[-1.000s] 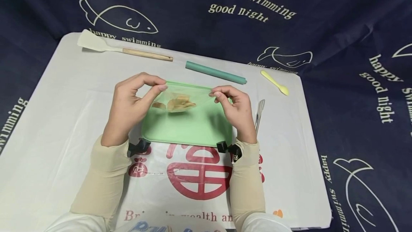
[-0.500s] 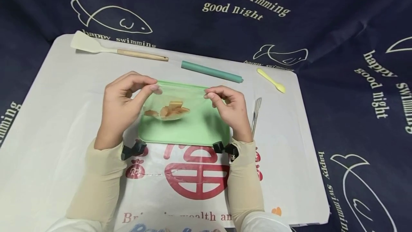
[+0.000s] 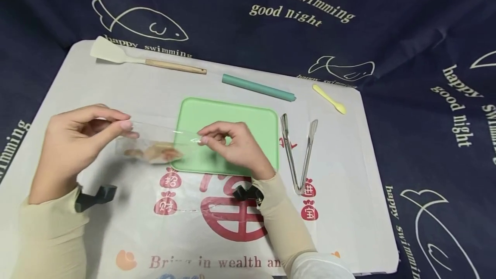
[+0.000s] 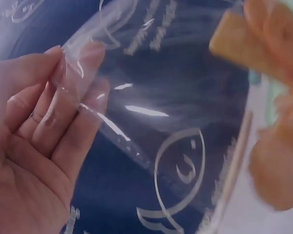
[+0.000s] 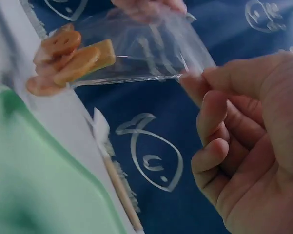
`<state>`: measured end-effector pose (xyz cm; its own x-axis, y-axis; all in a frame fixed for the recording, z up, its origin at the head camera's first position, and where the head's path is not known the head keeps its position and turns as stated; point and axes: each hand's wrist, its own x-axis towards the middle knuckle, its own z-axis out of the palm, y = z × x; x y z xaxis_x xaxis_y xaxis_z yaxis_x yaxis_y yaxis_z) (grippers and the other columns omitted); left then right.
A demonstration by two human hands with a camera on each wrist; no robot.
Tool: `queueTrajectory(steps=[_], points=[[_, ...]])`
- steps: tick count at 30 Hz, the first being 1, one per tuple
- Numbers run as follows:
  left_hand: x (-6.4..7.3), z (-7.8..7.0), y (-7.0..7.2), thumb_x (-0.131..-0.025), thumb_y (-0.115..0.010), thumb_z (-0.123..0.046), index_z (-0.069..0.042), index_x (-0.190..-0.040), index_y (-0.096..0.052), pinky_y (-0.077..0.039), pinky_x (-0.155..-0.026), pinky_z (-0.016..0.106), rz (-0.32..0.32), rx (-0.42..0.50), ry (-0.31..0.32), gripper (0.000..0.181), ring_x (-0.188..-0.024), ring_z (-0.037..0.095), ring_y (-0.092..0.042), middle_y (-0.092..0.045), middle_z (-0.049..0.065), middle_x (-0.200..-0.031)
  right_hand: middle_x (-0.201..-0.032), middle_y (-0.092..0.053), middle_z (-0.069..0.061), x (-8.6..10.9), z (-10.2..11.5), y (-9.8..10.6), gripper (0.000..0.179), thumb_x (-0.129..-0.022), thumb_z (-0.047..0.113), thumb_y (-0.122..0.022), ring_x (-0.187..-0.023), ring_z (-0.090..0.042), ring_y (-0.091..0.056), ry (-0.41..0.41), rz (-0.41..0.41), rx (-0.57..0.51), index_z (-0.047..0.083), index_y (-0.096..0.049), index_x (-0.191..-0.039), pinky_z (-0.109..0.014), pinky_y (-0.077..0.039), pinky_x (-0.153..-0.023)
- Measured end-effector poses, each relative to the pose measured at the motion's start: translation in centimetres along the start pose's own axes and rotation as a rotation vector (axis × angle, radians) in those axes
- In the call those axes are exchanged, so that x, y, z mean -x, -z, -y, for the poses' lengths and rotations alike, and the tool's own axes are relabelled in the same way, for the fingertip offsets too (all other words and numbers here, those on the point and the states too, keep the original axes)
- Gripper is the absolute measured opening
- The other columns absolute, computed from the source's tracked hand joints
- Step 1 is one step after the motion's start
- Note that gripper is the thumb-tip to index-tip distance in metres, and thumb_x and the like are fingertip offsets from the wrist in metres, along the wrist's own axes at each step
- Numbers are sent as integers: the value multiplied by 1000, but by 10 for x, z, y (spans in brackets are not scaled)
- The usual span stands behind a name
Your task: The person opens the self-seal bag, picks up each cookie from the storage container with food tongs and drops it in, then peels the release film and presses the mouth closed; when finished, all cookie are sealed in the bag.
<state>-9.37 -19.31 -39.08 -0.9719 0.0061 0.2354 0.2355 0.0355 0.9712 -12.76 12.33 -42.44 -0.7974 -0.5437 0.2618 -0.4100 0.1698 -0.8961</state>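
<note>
A clear plastic bag (image 3: 155, 131) hangs between my two hands, above the table and partly over the left edge of a green tray (image 3: 248, 117). Golden-brown biscuits (image 3: 159, 153) lie in the bottom of the bag, in several pieces; the right wrist view shows round biscuits (image 5: 78, 66) and a rectangular one. With thumb and fingertips my left hand (image 3: 79, 141) pinches one upper corner of the bag. My right hand (image 3: 236, 145) pinches the other upper corner, over the tray. In the left wrist view the left fingers (image 4: 44, 102) show through the clear film.
Metal tongs (image 3: 288, 150) lie spread to the right of the tray. Along the back lie a white spatula (image 3: 155, 61) with a wooden handle, a teal stick (image 3: 257, 87) and a yellow spoon (image 3: 329, 99). A dark blue printed cloth (image 3: 240, 51) stands behind the table.
Both hands have moved left and slightly toward the body, taking the bag of biscuits from above the tray to its left side. More of the tray and the tongs now shows.
</note>
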Motion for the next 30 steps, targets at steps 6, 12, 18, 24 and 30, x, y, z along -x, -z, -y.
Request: queueTrajectory(steps=[6, 12, 18, 24, 30], points=[[-22, 43, 37, -90, -78, -6, 6, -110, -71, -48, -56, 11, -1, -17, 294, 25, -74, 17, -74, -75, 11, -87, -93, -72, 10, -38, -15, -26, 17, -100, 20, -68, -70, -7, -59, -151, 76, 182, 9, -75, -113, -23, -50, -63], [-59, 86, 53, -96, -72, -14, -4, -113, -70, -58, -69, 22, 28, -134, 384, 19, -72, 11, -73, -72, -1, -92, -97, -68, 11, -91, -47, -37, 17, -102, 24, -65, -70, -7, -59, -306, 65, 378, 16, -76, -112, -21, -48, -67], [-81, 109, 60, -99, -69, -29, -3, -116, -64, -51, -58, 19, 114, -434, 422, 32, -70, 4, -67, -71, -9, -81, -87, -67, 12, -114, -72, -44, 15, -100, 26, -68, -78, -5, -56, -363, 56, 483, 18, -77, -109, -18, -43, -73], [-90, 114, 62, -100, -67, -29, 2, -118, -64, -48, -58, 18, 161, -613, 376, 36, -68, 3, -64, -72, -5, -79, -83, -64, 12, -119, -77, -47, 13, -98, 27, -70, -73, -6, -55, -368, 29, 502, 19, -73, -108, -19, -43, -66], [-87, 101, 56, -103, -58, -40, -3, -130, -62, -48, -83, 36, 145, -700, 321, 47, -104, 30, -61, -67, 18, -121, -92, -67, 11, -103, -73, -38, 20, -101, 31, -65, -81, -4, -58, -347, 1, 494, 17, -74, -113, -19, -45, -74]])
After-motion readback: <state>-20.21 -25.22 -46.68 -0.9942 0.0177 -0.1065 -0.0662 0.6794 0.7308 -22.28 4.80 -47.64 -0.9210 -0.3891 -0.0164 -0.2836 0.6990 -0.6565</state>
